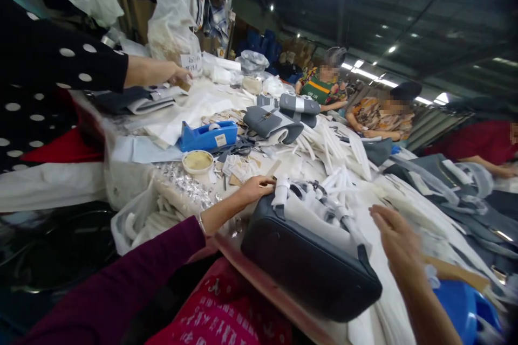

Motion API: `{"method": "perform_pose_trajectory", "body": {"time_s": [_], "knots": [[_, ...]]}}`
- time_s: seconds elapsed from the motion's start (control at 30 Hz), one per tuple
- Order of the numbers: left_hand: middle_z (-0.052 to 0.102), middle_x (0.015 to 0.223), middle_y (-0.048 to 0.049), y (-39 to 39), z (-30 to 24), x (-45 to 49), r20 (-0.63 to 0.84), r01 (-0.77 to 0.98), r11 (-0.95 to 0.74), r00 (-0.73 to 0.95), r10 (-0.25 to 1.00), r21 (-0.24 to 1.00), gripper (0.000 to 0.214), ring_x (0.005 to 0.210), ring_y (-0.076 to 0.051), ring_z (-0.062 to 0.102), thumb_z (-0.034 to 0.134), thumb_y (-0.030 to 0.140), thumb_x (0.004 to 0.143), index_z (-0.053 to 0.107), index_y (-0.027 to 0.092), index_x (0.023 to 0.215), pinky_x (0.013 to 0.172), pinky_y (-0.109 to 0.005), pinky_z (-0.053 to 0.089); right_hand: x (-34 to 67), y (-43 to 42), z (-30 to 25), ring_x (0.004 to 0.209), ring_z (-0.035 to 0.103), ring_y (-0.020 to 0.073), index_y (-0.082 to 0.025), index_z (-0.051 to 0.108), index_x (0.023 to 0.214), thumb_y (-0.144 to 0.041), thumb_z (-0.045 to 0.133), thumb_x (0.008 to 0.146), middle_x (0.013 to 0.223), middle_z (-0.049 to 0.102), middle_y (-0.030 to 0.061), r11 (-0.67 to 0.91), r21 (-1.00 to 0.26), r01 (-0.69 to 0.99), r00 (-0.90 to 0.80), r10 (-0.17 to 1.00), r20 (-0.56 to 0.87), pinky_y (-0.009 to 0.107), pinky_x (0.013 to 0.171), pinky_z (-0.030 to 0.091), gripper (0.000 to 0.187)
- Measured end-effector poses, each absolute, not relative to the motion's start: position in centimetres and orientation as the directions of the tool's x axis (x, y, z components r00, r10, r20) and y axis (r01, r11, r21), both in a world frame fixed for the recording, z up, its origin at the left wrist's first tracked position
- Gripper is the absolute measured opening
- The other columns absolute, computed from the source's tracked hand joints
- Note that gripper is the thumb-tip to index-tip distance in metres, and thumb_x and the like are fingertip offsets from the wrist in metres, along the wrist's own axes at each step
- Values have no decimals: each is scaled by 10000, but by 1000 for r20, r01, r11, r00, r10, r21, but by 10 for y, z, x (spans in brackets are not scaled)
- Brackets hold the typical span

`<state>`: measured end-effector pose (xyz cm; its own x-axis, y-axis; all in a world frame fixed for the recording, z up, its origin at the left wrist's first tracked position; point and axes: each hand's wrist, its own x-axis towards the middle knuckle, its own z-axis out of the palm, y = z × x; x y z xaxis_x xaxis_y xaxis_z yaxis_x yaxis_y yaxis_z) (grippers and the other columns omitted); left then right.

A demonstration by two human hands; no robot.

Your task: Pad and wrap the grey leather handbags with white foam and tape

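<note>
A dark navy handbag (307,264) lies on its side at the table's near edge, stuffed with white paper and its handles wrapped in white. My left hand (256,187) rests on the bag's upper left corner, fingers curled over the edge by a wrapped handle end. My right hand (399,242) hovers just right of the bag, fingers stretched out and slightly blurred, holding nothing.
A blue tape dispenser (208,136), a small round dish (197,161) and paper tags lie beyond the bag. Grey handbags (279,116) and white paper strips (335,145) cover the table. A person in a dotted sleeve (60,62) reaches in at left; others sit at far right.
</note>
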<state>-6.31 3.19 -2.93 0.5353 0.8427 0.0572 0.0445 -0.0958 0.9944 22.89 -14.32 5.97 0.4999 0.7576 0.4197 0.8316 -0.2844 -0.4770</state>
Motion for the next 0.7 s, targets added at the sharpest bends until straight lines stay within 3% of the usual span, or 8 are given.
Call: {"method": "perform_pose_trajectory", "body": {"time_s": [0.07,0.13,0.2,0.27,0.4,0.47,0.6,0.7], "knots": [[634,1196,-82,36,-27,-64,122,53,-187,579,806,981,369,1128,-247,553,665,282,714,698,172,1064,948,-338,433,205,-149,73,1093,580,285,-221,644,1139,-405,462,881,1160,651,90,-225,-400,889,412,775,480,473,966,424,365],[621,1219,-76,41,-22,-61,158,38,-231,623,766,972,386,1126,-246,552,683,296,699,697,183,1068,957,-348,422,172,-154,85,1109,572,260,-246,644,1142,-372,460,894,1166,649,72,-19,-330,944,172,881,440,434,982,421,333],[635,1187,-72,48,-16,-55,172,15,-240,654,737,971,410,1095,-237,562,695,306,689,689,181,1080,947,-345,419,144,-157,92,1036,611,224,-260,680,1079,-339,460,913,1088,680,59,176,-385,906,-74,961,265,368,920,472,286],[654,1122,-70,55,-11,-48,180,-10,-238,684,707,971,426,1035,-218,574,693,310,689,682,167,1090,906,-322,430,138,-156,95,1015,629,208,-267,706,1033,-330,480,912,1071,693,51,226,-504,834,-155,972,180,335,904,489,264],[645,1004,-52,67,-10,-35,205,30,-315,698,686,949,399,888,-175,563,680,281,678,686,144,1052,792,-267,438,198,-142,81,989,653,241,-224,723,970,-377,580,809,1024,720,73,-60,-739,670,402,867,294,396,954,470,264],[629,919,-42,74,-10,-27,199,99,-375,710,675,922,343,823,-169,548,671,242,665,694,126,987,754,-262,436,239,-132,65,953,661,268,-200,733,900,-356,626,696,971,733,92,-215,-790,574,556,811,183,420,933,474,277],[590,807,-30,88,-9,-14,173,237,-536,777,605,811,179,813,-186,522,664,229,662,673,127,808,754,-262,422,277,-115,30,877,669,280,-156,732,930,-296,648,542,958,731,113,-411,-820,399,430,873,-229,375,782,514,420],[545,757,-15,97,-4,-8,149,294,-572,785,602,766,213,762,-186,495,738,276,593,621,147,715,718,-257,407,274,-109,15,737,653,236,-129,695,1016,-282,630,547,853,721,82,-421,-827,374,316,896,-313,332,660,496,497]]}}
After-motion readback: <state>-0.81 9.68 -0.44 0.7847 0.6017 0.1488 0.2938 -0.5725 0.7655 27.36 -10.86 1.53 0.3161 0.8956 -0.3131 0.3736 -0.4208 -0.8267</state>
